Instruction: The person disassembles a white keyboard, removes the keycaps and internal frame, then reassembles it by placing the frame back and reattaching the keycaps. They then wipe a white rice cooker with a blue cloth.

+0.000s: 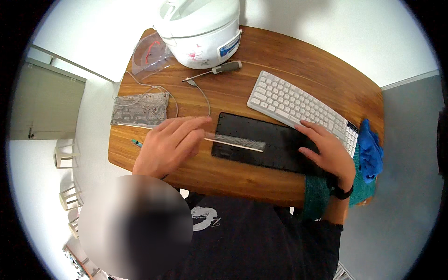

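A blue-and-white label [229, 45] and floral print [198, 55] are marking a white rice cooker [198, 23] standing behind a screwdriver [227, 67]. The left hand [169, 143], fingers curled, is pinching one end of a blurred pale strip [235, 145] over a black panel [280, 149]. The right hand [329, 151], fingers spread, gripping nothing, is reaching across toward a white keyboard [294, 100].

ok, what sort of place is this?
Likely an indoor workroom, possibly at home: a white keyboard and a screwdriver lie on a wooden table.
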### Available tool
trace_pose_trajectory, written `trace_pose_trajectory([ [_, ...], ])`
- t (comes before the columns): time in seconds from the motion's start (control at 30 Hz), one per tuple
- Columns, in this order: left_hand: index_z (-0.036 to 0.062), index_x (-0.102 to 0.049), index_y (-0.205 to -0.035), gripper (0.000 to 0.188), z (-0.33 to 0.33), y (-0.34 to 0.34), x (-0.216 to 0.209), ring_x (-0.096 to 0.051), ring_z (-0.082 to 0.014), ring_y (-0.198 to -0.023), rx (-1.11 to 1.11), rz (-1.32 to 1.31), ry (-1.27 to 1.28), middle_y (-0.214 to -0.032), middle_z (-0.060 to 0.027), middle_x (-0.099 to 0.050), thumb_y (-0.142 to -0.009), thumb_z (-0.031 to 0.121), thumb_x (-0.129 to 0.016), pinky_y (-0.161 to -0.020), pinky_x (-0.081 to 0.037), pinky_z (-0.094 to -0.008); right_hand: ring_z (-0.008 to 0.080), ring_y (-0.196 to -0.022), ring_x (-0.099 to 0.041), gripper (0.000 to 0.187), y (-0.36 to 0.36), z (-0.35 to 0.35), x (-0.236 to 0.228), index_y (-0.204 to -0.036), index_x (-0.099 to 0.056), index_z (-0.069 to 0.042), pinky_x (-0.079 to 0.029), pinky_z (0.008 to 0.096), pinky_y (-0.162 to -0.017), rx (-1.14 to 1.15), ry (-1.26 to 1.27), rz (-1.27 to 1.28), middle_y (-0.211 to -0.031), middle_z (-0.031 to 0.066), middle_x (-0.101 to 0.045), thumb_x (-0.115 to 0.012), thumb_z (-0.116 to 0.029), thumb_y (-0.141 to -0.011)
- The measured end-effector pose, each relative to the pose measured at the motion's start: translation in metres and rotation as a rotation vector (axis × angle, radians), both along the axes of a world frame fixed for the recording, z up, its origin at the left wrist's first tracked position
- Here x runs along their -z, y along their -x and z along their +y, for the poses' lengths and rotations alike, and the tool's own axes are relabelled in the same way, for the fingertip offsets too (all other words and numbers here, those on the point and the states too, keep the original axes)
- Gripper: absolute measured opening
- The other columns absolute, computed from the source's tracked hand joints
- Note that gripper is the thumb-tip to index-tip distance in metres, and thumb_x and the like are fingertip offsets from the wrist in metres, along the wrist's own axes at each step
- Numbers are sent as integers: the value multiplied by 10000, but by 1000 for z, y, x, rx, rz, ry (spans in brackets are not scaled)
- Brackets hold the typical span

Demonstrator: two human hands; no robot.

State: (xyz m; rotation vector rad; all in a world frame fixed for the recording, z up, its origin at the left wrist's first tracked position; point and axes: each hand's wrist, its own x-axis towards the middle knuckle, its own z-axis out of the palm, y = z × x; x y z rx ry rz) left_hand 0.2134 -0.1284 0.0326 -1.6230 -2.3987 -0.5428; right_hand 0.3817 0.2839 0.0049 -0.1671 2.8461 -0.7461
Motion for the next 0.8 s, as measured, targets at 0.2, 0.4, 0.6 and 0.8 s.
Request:
trace_pose_trajectory([
  [0.2, 55, -743, -1169, 320, 12, -8, -9, -829, -310, -1038, 249, -118, -130, -1208, -109, -834, -857, 50, -815, -851, -673, -430, 413, -1405, -654, 718, 14, -28, -4, -1646, -574, -130, -553, 466, -1164, -124, 123, 23, -1580, 175, -649, -847, -156, -982],
  [0.4, 58, -748, -1099, 164, 34, -10, -15, -778, -257, -958, 608, -270, -338, -1117, -62, -797, -946, 116, -761, -945, -625, -414, 430, -1344, -677, 767, 20, -45, -5, -1682, -527, -146, -571, 480, -1115, -199, 191, 45, -1535, 182, -669, -835, -142, -980],
  [0.6, 105, -749, -991, 132, 29, 9, -18, -762, -235, -943, 802, -505, -516, -1005, -22, -792, -1018, 220, -809, -1041, -580, -530, 445, -1419, -627, 864, 25, -44, 0, -1733, -458, -170, -550, 486, -1166, -173, 182, 86, -1610, 205, -600, -852, -134, -964],
  [0.8, 130, -739, -901, 193, 31, 22, -8, -752, -216, -926, 921, -720, -667, -920, 6, -792, -1052, 205, -831, -1177, -466, -609, 473, -1591, -465, 1073, 36, -52, 3, -1772, -386, -225, -493, 519, -1270, -107, 91, 208, -1789, 217, -379, -943, -130, -860],
])
